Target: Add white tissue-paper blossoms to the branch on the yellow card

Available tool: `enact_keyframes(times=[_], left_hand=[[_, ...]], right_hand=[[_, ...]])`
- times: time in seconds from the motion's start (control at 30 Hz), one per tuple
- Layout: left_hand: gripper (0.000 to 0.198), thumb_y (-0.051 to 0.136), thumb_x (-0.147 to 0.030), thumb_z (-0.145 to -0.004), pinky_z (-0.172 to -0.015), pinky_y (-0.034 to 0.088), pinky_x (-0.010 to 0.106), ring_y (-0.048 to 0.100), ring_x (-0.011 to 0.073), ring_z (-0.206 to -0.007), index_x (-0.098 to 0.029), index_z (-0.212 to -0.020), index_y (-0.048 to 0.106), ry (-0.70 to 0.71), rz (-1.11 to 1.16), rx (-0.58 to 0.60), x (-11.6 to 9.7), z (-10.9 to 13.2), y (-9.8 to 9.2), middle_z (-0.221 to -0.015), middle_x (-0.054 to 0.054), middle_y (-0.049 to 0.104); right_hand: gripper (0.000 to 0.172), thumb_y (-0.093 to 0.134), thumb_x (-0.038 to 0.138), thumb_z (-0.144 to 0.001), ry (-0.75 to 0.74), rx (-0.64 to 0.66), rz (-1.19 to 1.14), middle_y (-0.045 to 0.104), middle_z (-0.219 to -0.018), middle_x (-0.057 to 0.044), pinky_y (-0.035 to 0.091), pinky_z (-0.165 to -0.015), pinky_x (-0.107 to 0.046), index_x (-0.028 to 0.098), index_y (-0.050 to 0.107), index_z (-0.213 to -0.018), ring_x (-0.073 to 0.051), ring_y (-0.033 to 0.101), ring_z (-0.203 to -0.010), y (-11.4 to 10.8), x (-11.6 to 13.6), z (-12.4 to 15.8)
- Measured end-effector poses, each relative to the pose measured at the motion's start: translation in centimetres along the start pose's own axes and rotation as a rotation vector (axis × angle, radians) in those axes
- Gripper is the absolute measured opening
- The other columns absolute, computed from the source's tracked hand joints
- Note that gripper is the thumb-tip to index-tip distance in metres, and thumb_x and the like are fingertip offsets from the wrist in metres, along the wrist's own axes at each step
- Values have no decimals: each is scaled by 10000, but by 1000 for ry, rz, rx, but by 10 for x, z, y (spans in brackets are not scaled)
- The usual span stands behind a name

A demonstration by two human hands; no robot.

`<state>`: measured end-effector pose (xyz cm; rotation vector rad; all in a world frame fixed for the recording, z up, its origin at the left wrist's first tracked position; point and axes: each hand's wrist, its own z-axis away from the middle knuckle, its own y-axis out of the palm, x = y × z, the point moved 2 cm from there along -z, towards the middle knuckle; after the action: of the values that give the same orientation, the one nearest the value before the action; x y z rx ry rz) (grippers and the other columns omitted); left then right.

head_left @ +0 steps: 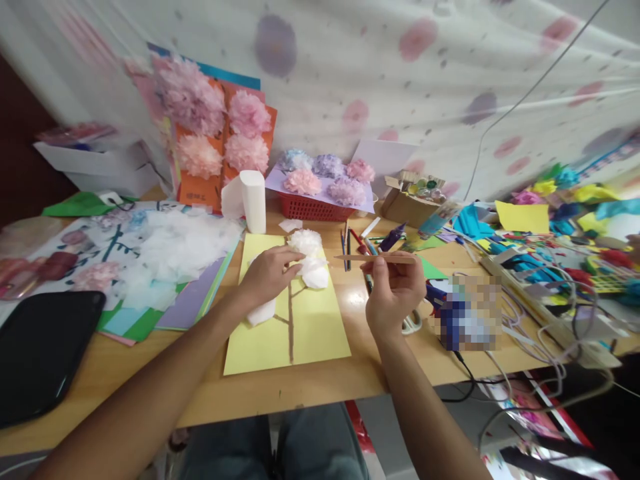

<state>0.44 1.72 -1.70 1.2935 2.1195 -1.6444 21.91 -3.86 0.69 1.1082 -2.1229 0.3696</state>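
Note:
A yellow sheet lies on the table, with a brown tree trunk and branches on it. White crumpled tissue puffs sit at its top, and another white piece lies at the left, partly hidden by my arm. My left hand is over the upper part of the sheet, fingers apart, its fingertips beside the white puffs; nothing shows in it. Right of the sheet, my right hand pinches a thin pointed wooden stick held level, its tip toward the puffs.
Behind stand a white roll and a red basket under paper flowers. Pens, scissors and cables lie at the right. White tissue and a black tray-like object are at the left.

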Motion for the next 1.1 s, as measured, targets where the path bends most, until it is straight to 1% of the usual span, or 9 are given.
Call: enact_keyframes(times=[0.1, 0.17, 0.27, 0.4, 0.53, 0.63, 0.8, 0.9, 1.1], left_hand=[[199, 611, -214, -903, -849, 513, 341, 716, 234, -932, -186, -955, 802, -34, -23, 46, 3, -1, 4, -1007, 86, 788], [175, 638, -222, -885, -793, 509, 329, 720, 225, -857, -197, -922, 807, -85, -21, 65, 5, -1, 6, -954, 74, 794], [172, 651, -239, -873, -766, 502, 320, 718, 222, -828, -196, -926, 808, -122, -16, 69, 4, 0, 7, -924, 68, 796], [209, 640, -272, -879, -778, 503, 317, 717, 226, -863, -183, -978, 802, -135, -6, 17, 3, 0, 5, -971, 81, 795], [200, 640, -274, -875, -740, 499, 299, 723, 214, -814, -194, -964, 801, -175, 41, 66, 4, 2, 8, -914, 65, 799], [173, 641, -259, -868, -721, 489, 288, 723, 209, -799, -207, -931, 795, -193, 34, 74, 4, 2, 8, -864, 47, 795], [206, 645, -262, -868, -728, 500, 282, 726, 203, -797, -186, -1001, 783, -220, 66, 76, -1, 2, 5, -860, 54, 795], [224, 653, -235, -857, -751, 507, 287, 730, 209, -831, -171, -1028, 781, -250, 87, 92, -1, 2, 4, -905, 66, 800], [239, 658, -235, -843, -720, 498, 279, 716, 196, -773, -174, -1040, 780, -271, 120, 82, 3, 2, 4, -856, 47, 796]], right_hand=[[110, 645, 295, -920, -8, 5, 18, 597, -794, -14, 589, -632, -346, 243, 579, -848, -202, 694, -752, 0, -1, -1], [117, 643, 304, -921, 1, 19, 25, 601, -798, -12, 597, -651, -354, 244, 575, -848, -198, 695, -742, 0, -2, 0], [126, 651, 311, -913, 27, 44, 11, 602, -798, -1, 594, -630, -339, 241, 565, -852, -174, 680, -681, 1, -5, 2], [117, 633, 296, -918, 48, 128, 10, 606, -783, 14, 593, -660, -325, 239, 553, -853, -155, 664, -678, 4, -7, 7], [112, 607, 275, -927, 106, 256, 25, 596, -791, 12, 582, -629, -290, 233, 548, -843, -140, 650, -670, 9, -3, 13], [107, 615, 257, -923, 135, 306, 3, 584, -798, 11, 581, -624, -287, 228, 550, -844, -143, 663, -675, 12, 1, 16], [96, 606, 241, -933, 133, 402, -20, 616, -833, -3, 594, -651, -292, 226, 567, -847, -151, 686, -714, 15, 2, 22], [59, 612, 213, -927, 141, 427, -16, 631, -856, -6, 594, -669, -283, 226, 585, -877, -151, 697, -738, 17, 1, 25], [33, 628, 201, -907, 148, 461, 9, 644, -828, -2, 598, -657, -273, 221, 603, -897, -151, 701, -725, 21, -1, 27]])
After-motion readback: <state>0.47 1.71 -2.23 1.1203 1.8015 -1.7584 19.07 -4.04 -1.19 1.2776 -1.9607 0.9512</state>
